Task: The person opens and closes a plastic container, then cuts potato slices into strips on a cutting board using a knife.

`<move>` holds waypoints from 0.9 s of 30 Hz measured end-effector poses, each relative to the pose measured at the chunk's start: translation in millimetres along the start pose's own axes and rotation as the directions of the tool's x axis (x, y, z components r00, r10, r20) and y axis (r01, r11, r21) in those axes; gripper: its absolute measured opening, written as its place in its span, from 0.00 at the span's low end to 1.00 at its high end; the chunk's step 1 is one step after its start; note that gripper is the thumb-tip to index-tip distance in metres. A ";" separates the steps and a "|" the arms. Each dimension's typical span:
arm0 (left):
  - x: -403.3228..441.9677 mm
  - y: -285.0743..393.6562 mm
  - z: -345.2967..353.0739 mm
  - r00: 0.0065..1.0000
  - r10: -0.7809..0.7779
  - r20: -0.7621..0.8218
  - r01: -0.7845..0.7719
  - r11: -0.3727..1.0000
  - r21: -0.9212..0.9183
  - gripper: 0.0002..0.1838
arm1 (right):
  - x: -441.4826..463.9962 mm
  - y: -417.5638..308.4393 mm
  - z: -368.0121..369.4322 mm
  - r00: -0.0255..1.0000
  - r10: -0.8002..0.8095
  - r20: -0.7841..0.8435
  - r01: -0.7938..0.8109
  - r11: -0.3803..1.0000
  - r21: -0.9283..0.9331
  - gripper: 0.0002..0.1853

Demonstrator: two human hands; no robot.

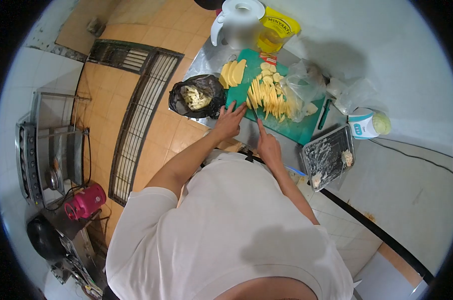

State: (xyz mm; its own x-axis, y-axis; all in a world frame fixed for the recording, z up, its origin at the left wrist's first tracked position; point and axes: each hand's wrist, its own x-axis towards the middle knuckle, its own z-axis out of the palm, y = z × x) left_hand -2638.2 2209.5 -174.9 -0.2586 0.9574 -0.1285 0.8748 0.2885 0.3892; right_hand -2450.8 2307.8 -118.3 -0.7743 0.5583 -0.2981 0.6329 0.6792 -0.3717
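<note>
Your shirt (226, 215) was nearest; pouch (279, 22) past board's (292, 131) far edge read "MINYAK"; right hand (269, 148) clamped knife (255, 113), left hand (229, 123) splayed near-edge.

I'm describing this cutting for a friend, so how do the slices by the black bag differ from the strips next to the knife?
The slices are broad and flat, while the strips are narrow and long. The slices overlap in a short row; the strips lie in a looser, larger spread. The slices sit near the black bag, while the strips lie by the knife. Both are yellow.
</note>
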 end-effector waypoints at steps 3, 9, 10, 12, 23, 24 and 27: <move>-0.3 0.2 1.5 1.000 0.002 -0.011 -0.002 1.000 0.029 0.43 | 2.0 -0.3 -1.3 0.999 0.026 0.023 -0.026 1.000 -0.018 0.36; -1.1 2.2 1.6 1.000 -0.001 -0.024 0.002 0.999 0.053 0.43 | 2.2 7.0 4.6 1.000 -0.018 0.005 0.018 1.000 -0.018 0.37; -1.2 2.4 0.9 1.000 -0.003 -0.025 0.004 0.999 0.053 0.43 | 2.6 6.7 4.8 1.000 -0.019 0.010 0.019 1.000 -0.020 0.37; -1.3 3.0 -2.0 1.000 -0.004 -0.016 0.004 0.999 0.051 0.43 | 3.4 6.1 5.9 1.000 -0.019 0.016 0.019 1.000 -0.023 0.37; -0.3 1.4 1.2 1.000 -0.003 -0.028 0.003 1.000 0.015 0.43 | 5.1 -0.1 7.2 1.000 0.005 0.023 -0.005 1.000 0.006 0.40; -0.6 2.1 -0.4 1.000 -0.002 -0.029 0.002 1.000 0.011 0.43 | 4.5 -1.9 6.4 1.000 0.009 0.026 -0.009 1.000 -0.011 0.40; 0.7 0.4 4.4 0.998 -0.029 -0.052 0.027 0.999 -0.035 0.44 | 3.1 -7.8 3.7 0.999 0.023 0.042 -0.022 0.999 -0.030 0.42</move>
State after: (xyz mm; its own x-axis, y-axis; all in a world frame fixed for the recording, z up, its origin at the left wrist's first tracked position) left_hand -2636.2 2210.2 -178.8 -0.3051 0.9479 -0.0919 0.8525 0.3148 0.4173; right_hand -2458.1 2302.5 -119.6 -0.7587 0.5534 -0.3437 0.6498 0.6805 -0.3387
